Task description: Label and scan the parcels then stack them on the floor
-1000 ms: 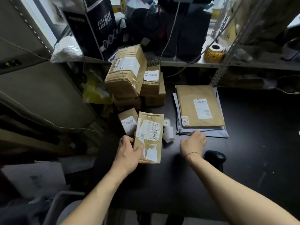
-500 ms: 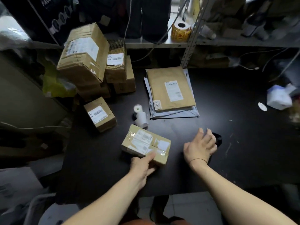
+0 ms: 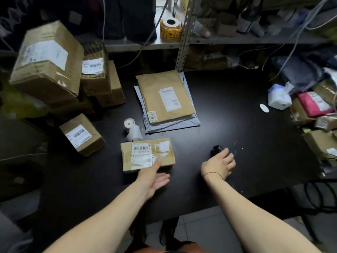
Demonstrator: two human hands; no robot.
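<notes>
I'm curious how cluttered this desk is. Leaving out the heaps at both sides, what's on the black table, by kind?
Cardboard boxes: 2
Brown envelope: 1
Grey mailer stack: 1
White paper rolls: 2
Barcode scanner, under the right hand: 1
White disc: 1
Total: 8

On the black table (image 3: 228,110) we see a parcel (image 3: 147,154) near the front edge, a small box (image 3: 82,136) to its left and label rolls (image 3: 132,128) just behind it. Stacked mailers (image 3: 164,99) lie further back, with piled boxes (image 3: 47,64) at back left. A scanner (image 3: 216,149) and a white disc (image 3: 264,108) lie to the right.
</notes>
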